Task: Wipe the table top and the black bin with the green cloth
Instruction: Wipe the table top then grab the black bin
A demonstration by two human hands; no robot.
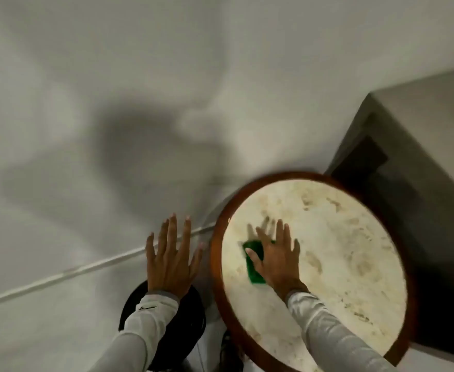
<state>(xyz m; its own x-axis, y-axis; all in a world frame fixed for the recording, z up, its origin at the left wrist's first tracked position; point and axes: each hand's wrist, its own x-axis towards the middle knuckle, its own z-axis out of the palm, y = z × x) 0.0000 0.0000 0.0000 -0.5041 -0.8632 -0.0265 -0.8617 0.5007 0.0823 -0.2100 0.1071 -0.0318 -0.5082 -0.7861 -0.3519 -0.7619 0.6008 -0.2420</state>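
A round table with a pale marbled top (341,237) and a dark brown wooden rim stands at the lower right. My right hand (277,256) lies flat on the left part of the top, fingers spread, pressing the green cloth (254,261) against it. Part of the cloth shows to the left of my palm. The black bin (191,320) stands on the floor left of the table, largely hidden by my left arm. My left hand (170,256) hovers above the bin with fingers spread and holds nothing.
A white wall fills the upper view, and meets the pale floor along a line at the left. A grey block-like piece of furniture (414,135) stands behind the table at the right. A dark shoe (227,350) shows near the table's base.
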